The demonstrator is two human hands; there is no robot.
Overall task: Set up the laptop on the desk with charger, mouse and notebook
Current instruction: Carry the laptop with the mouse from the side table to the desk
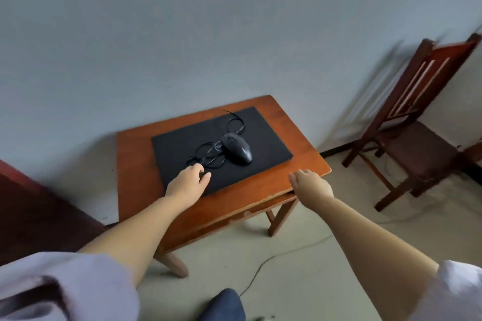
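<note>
Your left fingers (202, 173) are curled loosely, slightly apart, resting on the near-left corner of the closed black laptop (263, 138) — they grip nothing, though the thumb side lies just beside the mouse cable (206, 155). The left hand (186, 185) reaches in from about 7 o'clock. Your right hand (311, 185) comes in from 5 o'clock and hangs over the near-right edge of the desk (135, 180), fingers bent downward and close together; you can see them hold nothing, and whether they touch the wood cannot be told.

The laptop lies flat, lid shut, turned at an angle on the small wooden desk. The black mouse (237, 148) sits on top of the lid near its centre, with its cable looping at 8 o'clock and at 12 o'clock from the mouse body, all on the lid.

A dark wooden chair (414, 122) stands at 3 o'clock, well apart from the desk. A thin grey cord (271, 258) trails across the floor near the desk's front legs — 1 strand only.
</note>
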